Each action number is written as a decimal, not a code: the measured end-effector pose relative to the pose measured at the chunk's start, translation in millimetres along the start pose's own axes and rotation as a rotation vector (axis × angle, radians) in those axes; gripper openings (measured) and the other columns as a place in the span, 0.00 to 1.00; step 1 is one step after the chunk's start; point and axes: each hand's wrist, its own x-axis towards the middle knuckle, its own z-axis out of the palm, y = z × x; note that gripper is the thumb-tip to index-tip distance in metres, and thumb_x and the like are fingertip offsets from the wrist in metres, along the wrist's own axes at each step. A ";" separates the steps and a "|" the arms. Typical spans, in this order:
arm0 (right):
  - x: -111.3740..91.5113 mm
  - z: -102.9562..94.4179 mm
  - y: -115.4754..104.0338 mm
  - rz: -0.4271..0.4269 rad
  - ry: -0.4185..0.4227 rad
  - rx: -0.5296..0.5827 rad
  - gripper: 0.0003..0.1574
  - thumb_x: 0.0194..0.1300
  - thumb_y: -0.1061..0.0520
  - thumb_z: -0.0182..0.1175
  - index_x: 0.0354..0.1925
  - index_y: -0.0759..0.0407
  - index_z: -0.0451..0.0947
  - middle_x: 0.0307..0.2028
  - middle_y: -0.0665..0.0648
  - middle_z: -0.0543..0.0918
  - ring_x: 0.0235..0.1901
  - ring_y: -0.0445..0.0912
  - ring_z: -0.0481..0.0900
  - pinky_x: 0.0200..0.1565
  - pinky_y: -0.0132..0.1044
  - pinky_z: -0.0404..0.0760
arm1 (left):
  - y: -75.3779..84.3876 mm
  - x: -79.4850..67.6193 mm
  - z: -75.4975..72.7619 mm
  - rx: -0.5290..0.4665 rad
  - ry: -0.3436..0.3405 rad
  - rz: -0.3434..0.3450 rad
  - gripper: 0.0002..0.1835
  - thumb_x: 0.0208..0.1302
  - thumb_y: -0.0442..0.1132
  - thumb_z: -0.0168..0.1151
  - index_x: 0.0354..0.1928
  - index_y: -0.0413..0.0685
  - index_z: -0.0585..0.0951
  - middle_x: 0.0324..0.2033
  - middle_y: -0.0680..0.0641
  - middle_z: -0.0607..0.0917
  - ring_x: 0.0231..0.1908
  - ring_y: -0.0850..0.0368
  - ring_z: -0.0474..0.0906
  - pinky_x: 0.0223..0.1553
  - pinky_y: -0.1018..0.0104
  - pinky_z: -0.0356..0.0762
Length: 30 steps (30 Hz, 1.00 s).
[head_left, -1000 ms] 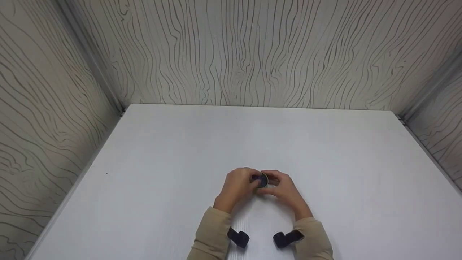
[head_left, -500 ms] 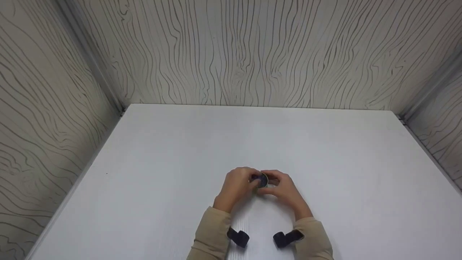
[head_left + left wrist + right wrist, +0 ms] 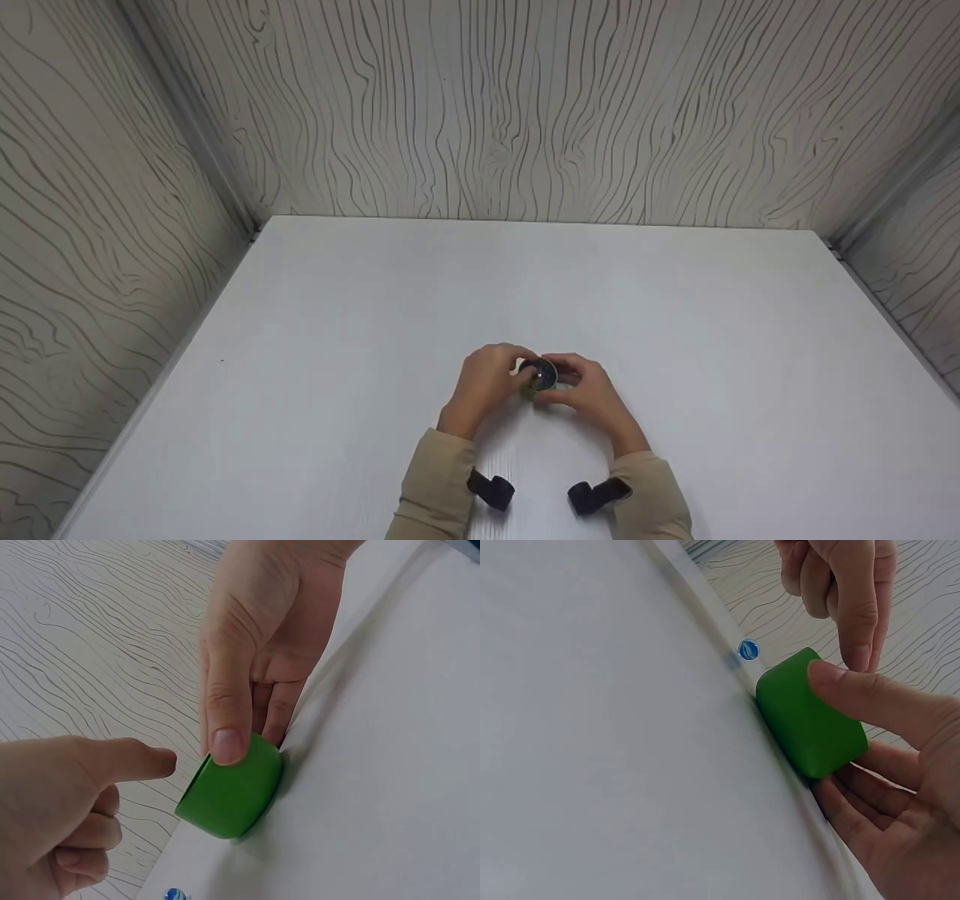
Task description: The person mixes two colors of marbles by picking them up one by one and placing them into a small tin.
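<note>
A small green cup (image 3: 229, 795) stands on the white table, its dark opening facing up in the head view. My right hand (image 3: 592, 390) grips it from the right, with the thumb on one side and the fingers curled round the other. Over the cup's left rim is my left hand (image 3: 486, 379), thumb and index finger extended and parted, the other fingers curled. I see nothing between those fingertips. A tiny bright spot shows inside the cup; its kind cannot be made out. A blue glass marble (image 3: 748, 649) rests on the table beyond the cup in the right wrist view.
The white table (image 3: 375, 300) is bordered by wood-grain panels (image 3: 495, 112) at the back and sides. Both wrists carry a black camera mount (image 3: 495, 491). The marble cannot be made out in the head view.
My left hand has drawn slightly left and away from the cup, baring more of its opening and the bright spot inside. The right hand and cup have stayed put.
</note>
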 end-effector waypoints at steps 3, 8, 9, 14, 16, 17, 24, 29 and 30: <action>0.2 -0.1 -0.1 0.001 0.002 0.000 0.40 0.51 0.58 0.73 0.60 0.70 0.71 0.56 0.71 0.78 0.57 0.62 0.79 0.59 0.43 0.76 | -1.5 0.3 -1.7 -0.004 0.004 -0.003 0.09 0.63 0.43 0.64 0.44 0.54 0.87 0.37 0.51 0.89 0.34 0.60 0.81 0.33 0.72 0.73; 0.9 0.8 0.8 -0.005 0.003 -0.004 0.40 0.50 0.58 0.74 0.59 0.71 0.71 0.56 0.71 0.78 0.57 0.62 0.79 0.59 0.42 0.76 | -4.0 0.3 -3.0 -0.006 0.007 -0.005 0.10 0.63 0.44 0.64 0.44 0.54 0.86 0.38 0.50 0.89 0.35 0.59 0.82 0.33 0.70 0.75; 1.0 1.1 0.9 -0.007 0.004 -0.005 0.40 0.50 0.58 0.74 0.59 0.71 0.71 0.55 0.72 0.78 0.57 0.62 0.79 0.59 0.42 0.76 | -4.4 0.3 -3.3 -0.002 0.010 -0.004 0.10 0.63 0.44 0.64 0.45 0.54 0.86 0.38 0.50 0.89 0.35 0.59 0.82 0.33 0.70 0.75; 0.9 1.9 0.4 -0.006 0.004 -0.013 0.41 0.49 0.58 0.74 0.59 0.72 0.71 0.55 0.72 0.78 0.56 0.63 0.78 0.58 0.41 0.77 | -6.0 0.2 -5.7 -0.002 0.007 -0.017 0.11 0.63 0.45 0.64 0.46 0.54 0.86 0.37 0.50 0.89 0.35 0.58 0.82 0.33 0.70 0.76; 0.9 1.7 -0.1 0.002 0.000 -0.015 0.41 0.49 0.57 0.74 0.59 0.71 0.71 0.56 0.72 0.78 0.56 0.63 0.79 0.58 0.41 0.78 | -6.4 0.3 -6.8 -0.009 0.001 -0.028 0.11 0.63 0.45 0.63 0.46 0.54 0.86 0.37 0.49 0.89 0.35 0.58 0.82 0.33 0.70 0.75; 0.9 1.5 -0.3 0.005 -0.002 -0.016 0.41 0.50 0.57 0.74 0.59 0.71 0.71 0.56 0.72 0.78 0.56 0.63 0.79 0.57 0.41 0.78 | -6.9 0.4 -7.1 -0.010 0.001 -0.029 0.11 0.63 0.45 0.63 0.46 0.54 0.86 0.37 0.49 0.89 0.35 0.58 0.81 0.33 0.70 0.75; 0.9 1.0 -1.7 0.020 -0.003 -0.014 0.42 0.50 0.57 0.74 0.60 0.71 0.70 0.56 0.72 0.77 0.56 0.62 0.79 0.58 0.43 0.77 | -8.5 -0.1 -9.1 -0.031 0.022 -0.029 0.10 0.63 0.44 0.64 0.45 0.53 0.86 0.36 0.49 0.89 0.34 0.58 0.82 0.33 0.70 0.75; 1.1 1.4 -1.2 0.017 0.000 -0.016 0.42 0.50 0.56 0.74 0.60 0.71 0.71 0.56 0.72 0.78 0.56 0.62 0.79 0.59 0.44 0.77 | -12.2 -0.3 -9.1 -0.032 0.042 -0.028 0.10 0.62 0.43 0.64 0.44 0.53 0.86 0.36 0.50 0.89 0.34 0.58 0.82 0.33 0.69 0.76; 1.1 1.5 -1.1 0.017 0.000 -0.015 0.42 0.49 0.56 0.74 0.60 0.71 0.71 0.56 0.71 0.78 0.56 0.62 0.79 0.59 0.43 0.77 | -13.0 -0.4 -9.2 -0.029 0.047 -0.027 0.10 0.62 0.42 0.64 0.44 0.53 0.86 0.36 0.50 0.89 0.34 0.58 0.82 0.33 0.69 0.76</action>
